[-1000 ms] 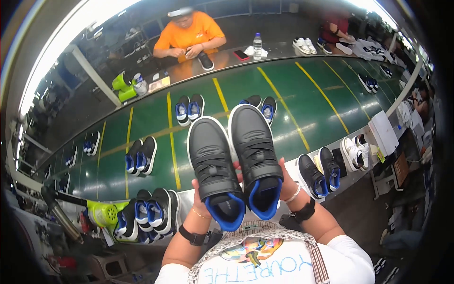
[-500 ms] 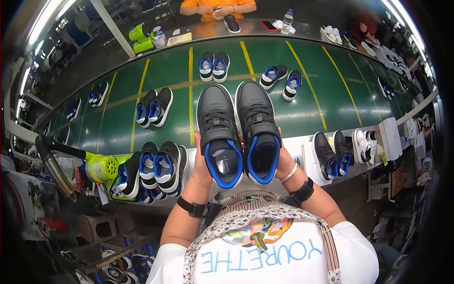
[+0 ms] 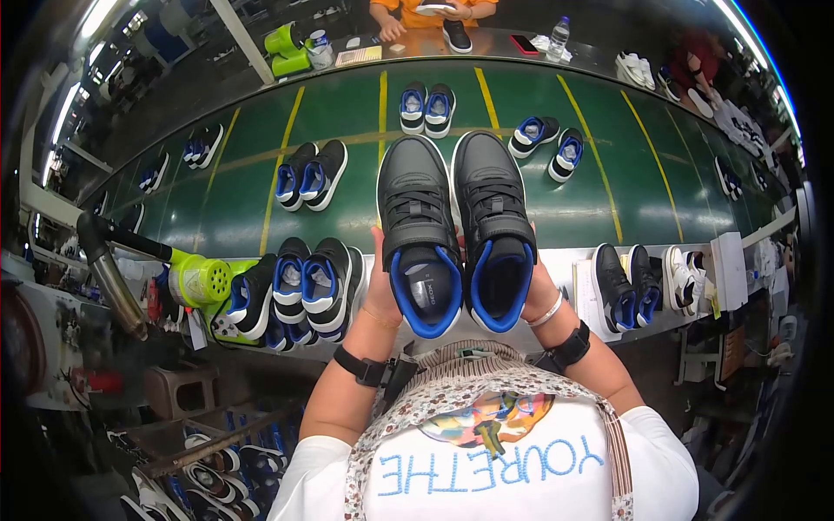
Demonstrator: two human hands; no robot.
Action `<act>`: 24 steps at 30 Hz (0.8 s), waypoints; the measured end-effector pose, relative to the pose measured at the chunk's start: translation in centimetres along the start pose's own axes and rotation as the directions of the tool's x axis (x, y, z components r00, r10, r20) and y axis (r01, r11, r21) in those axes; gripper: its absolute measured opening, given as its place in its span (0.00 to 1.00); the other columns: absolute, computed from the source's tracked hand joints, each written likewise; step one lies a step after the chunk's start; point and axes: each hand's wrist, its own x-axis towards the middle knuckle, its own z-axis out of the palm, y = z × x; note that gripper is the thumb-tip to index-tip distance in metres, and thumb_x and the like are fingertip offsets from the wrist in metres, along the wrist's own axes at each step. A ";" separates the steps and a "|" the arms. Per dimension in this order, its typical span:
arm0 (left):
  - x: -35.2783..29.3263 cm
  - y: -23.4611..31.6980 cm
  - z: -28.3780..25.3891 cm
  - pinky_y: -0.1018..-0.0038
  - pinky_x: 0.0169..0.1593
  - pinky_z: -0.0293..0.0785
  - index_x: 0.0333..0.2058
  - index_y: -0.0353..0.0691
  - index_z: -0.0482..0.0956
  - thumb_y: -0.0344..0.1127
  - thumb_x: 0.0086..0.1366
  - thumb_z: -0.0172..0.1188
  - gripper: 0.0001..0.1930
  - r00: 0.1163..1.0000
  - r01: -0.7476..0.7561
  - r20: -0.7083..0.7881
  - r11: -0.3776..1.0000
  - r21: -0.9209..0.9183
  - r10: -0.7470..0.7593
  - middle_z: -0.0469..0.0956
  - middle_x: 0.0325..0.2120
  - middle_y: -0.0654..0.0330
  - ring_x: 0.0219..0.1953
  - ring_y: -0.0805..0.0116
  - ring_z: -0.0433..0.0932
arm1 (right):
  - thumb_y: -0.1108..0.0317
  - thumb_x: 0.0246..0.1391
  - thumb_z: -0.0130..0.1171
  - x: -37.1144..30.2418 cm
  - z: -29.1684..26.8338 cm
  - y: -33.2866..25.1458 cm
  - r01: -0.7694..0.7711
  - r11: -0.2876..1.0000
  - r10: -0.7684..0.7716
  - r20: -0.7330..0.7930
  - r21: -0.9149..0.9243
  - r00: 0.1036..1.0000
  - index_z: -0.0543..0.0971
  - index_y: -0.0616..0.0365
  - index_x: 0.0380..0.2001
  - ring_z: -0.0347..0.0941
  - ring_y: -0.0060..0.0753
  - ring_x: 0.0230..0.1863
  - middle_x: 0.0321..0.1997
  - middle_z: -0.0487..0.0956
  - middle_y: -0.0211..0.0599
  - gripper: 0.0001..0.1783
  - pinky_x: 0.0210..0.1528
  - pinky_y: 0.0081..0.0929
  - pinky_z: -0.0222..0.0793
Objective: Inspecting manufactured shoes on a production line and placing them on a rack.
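- While my floral apron [image 3: 486,373] lies nearest to me, my left hand [image 3: 380,291] is clamped on the outer side of the left black shoe [image 3: 415,182] and my right hand [image 3: 540,291] on that of the right black shoe [image 3: 489,178]; my fingers are mostly hidden, so I cannot tell how they wrap underneath.
- To hold this pair well, I judge, I should line up heels and toes, press evenly from both sides and leave straps and blue collars uncovered.
- Since the toes reach well beyond my grip, they could dip if my wrists slacken; thumbs digging in might mark the uppers.
- Both held shoes are in front of me, close side by side, toes pointing to the far side and foot openings toward me; their long axes run near to far, almost parallel, leaning slightly left at the toes.
- On the near ledge [image 3: 563,265], a green perforated device [image 3: 195,282] and a shoe cluster [image 3: 326,260] sit to the left, a black pair [image 3: 613,282] and a white pair [image 3: 676,278] to the right.
- Farther off, the green belt [image 3: 248,191] carries more blue-lined shoes [image 3: 324,174].
- On the far counter, a phone [image 3: 524,43] lies left of a bottle [image 3: 559,37].
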 end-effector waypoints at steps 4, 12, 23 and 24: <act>-0.1 0.4 -0.4 0.58 0.47 0.74 0.56 0.26 0.52 0.71 0.52 0.42 0.50 0.998 0.068 0.002 0.998 -0.013 -0.068 0.64 0.49 0.39 0.47 0.50 0.71 | 0.36 0.55 0.30 -0.1 0.0 0.0 -0.014 0.999 0.014 0.008 -0.031 1.000 0.59 0.59 0.57 0.66 0.39 0.54 0.56 0.65 0.46 0.40 0.55 0.35 0.64; -0.4 0.0 -0.4 0.59 0.47 0.73 0.56 0.31 0.54 0.73 0.51 0.41 0.49 0.990 0.072 0.127 0.994 -0.087 -0.061 0.64 0.50 0.41 0.48 0.51 0.70 | 0.35 0.53 0.32 -0.8 0.1 -0.3 -0.012 0.998 0.013 0.017 -0.069 1.000 0.56 0.61 0.58 0.64 0.38 0.56 0.57 0.64 0.47 0.43 0.57 0.35 0.61; -0.5 0.0 -1.3 0.58 0.51 0.69 0.57 0.35 0.54 0.73 0.48 0.43 0.50 0.962 0.056 0.266 0.998 0.022 -0.059 0.64 0.52 0.45 0.51 0.56 0.69 | 0.32 0.50 0.34 -1.2 1.2 -0.7 0.046 0.972 -0.018 0.124 -0.229 0.992 0.54 0.61 0.59 0.62 0.39 0.58 0.59 0.62 0.47 0.46 0.58 0.36 0.60; -0.5 0.1 -1.6 0.58 0.51 0.69 0.57 0.35 0.54 0.73 0.48 0.43 0.50 0.962 0.054 0.267 0.998 0.022 -0.058 0.64 0.52 0.45 0.51 0.56 0.69 | 0.32 0.51 0.33 -1.2 1.2 -0.7 0.055 0.966 -0.015 0.154 -0.255 0.988 0.54 0.62 0.59 0.60 0.39 0.59 0.61 0.60 0.46 0.46 0.59 0.35 0.57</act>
